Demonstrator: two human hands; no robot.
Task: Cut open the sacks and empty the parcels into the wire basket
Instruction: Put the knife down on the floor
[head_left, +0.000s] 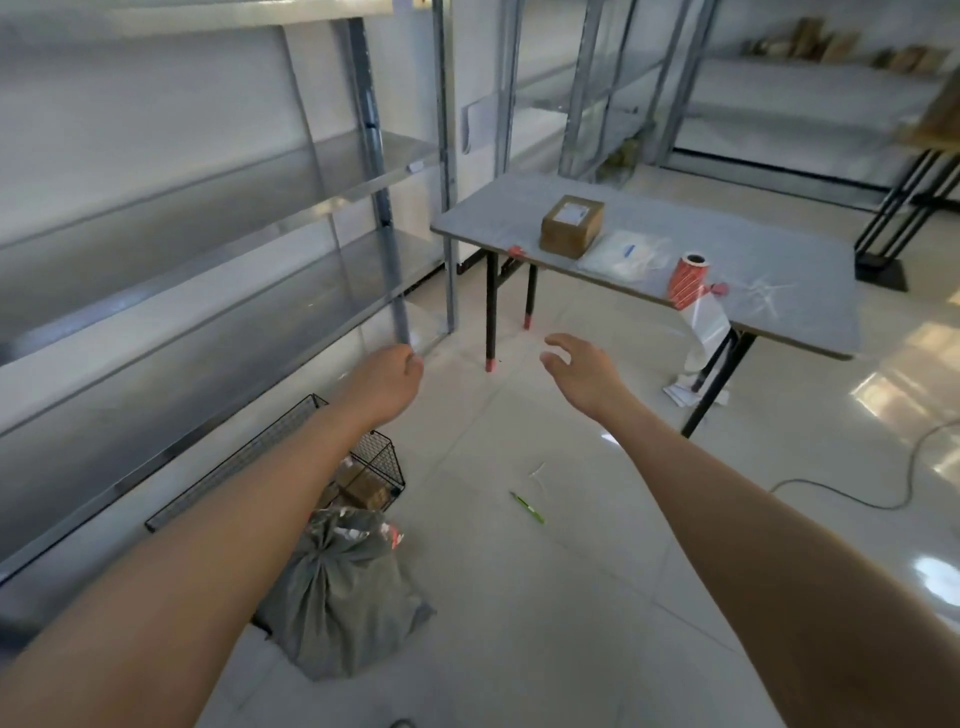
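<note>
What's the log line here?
left hand: fingers curled | right hand: open | grey tied sack: uncut, beside black wire basket | green slim tool: on floor
</note>
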